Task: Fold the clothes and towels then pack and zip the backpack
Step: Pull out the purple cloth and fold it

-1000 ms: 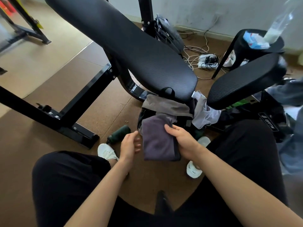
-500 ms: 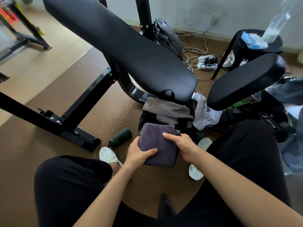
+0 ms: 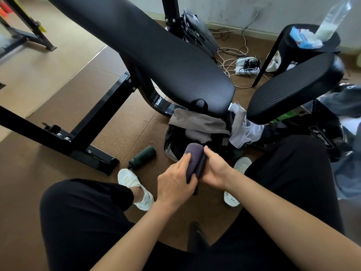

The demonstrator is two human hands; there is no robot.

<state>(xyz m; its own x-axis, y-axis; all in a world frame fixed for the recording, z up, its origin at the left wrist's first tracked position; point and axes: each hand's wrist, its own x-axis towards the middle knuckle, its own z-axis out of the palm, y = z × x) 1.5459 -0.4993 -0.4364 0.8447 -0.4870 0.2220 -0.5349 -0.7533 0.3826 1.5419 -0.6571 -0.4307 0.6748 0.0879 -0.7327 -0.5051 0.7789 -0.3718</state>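
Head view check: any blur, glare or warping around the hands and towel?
Head view: left hand, right hand and purple towel are sharp, evenly lit; bench pad bows from wide-angle distortion; slight glare on the glossy bench frame; far-right edge smeared.

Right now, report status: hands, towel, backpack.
Folded purple towel gripped by left hand and right hand. Held over open backpack, not yet inside. Opening part-covered by grey garment.

White lettering with a slanted logo stood on a black label on the frame at right; tilted, it read roughly "BRTW", uncertain. Small marks on the white shoes were illegible.
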